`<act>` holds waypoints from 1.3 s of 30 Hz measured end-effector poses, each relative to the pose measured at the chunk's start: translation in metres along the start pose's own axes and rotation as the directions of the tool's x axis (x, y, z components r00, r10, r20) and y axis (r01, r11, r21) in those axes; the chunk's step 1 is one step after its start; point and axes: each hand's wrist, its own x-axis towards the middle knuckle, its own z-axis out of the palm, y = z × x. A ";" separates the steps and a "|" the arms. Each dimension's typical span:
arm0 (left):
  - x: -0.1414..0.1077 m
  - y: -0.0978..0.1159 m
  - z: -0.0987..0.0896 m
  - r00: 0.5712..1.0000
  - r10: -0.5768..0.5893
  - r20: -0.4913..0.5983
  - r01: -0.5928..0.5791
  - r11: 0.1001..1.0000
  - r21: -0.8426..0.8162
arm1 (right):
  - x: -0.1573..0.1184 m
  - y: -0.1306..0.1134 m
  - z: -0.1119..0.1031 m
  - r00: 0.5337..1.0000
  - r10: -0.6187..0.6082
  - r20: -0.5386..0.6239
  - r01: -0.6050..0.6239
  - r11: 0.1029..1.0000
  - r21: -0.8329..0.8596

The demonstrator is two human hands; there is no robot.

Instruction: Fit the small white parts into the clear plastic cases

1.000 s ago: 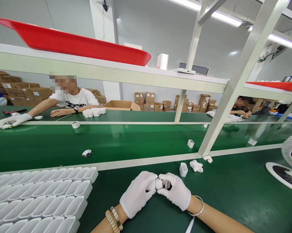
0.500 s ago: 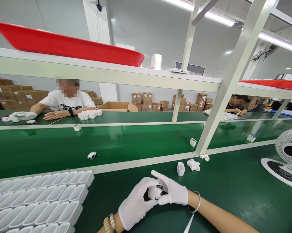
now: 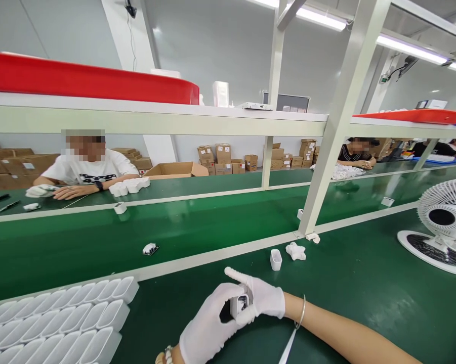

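Both hands wear white gloves and meet low in the middle of the view. My left hand (image 3: 212, 323) is wrapped round a small white housing (image 3: 238, 305), whose open end faces me with a dark and white part inside. My right hand (image 3: 263, 298) grips the same housing from the right, thumb at its opening and index finger stretched out. Just beyond the hands stands an open white housing (image 3: 276, 260), beside a white star-shaped piece (image 3: 296, 251). Rows of white housings (image 3: 72, 323) lie at the lower left.
A green belt (image 3: 212, 212) crosses ahead, carrying a small circuit part (image 3: 150, 248) and white housings. A white fan (image 3: 444, 217) stands at the right. A shelf post (image 3: 328, 131) rises beyond my hands. Another person (image 3: 87, 169) sits across the belt.
The dark and white part sits deeper inside the housing between my hands. The view has shifted slightly to the right, and the circuit part on the belt has moved a little to the right.
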 end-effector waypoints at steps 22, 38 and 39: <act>0.004 -0.009 -0.003 0.978 -0.124 0.171 0.158 0.965 -0.208 | -0.019 -0.038 0.017 0.993 0.111 0.041 -0.103 0.981 -0.164; 0.166 -0.034 -0.010 0.956 -0.115 -0.271 0.046 0.968 -0.248 | -0.009 -0.025 0.002 0.953 0.281 0.112 -0.252 0.943 -0.219; 0.181 -0.034 0.000 0.960 -0.101 -0.259 0.035 0.968 -0.249 | -0.008 -0.023 0.002 0.955 0.280 0.094 -0.256 0.944 -0.208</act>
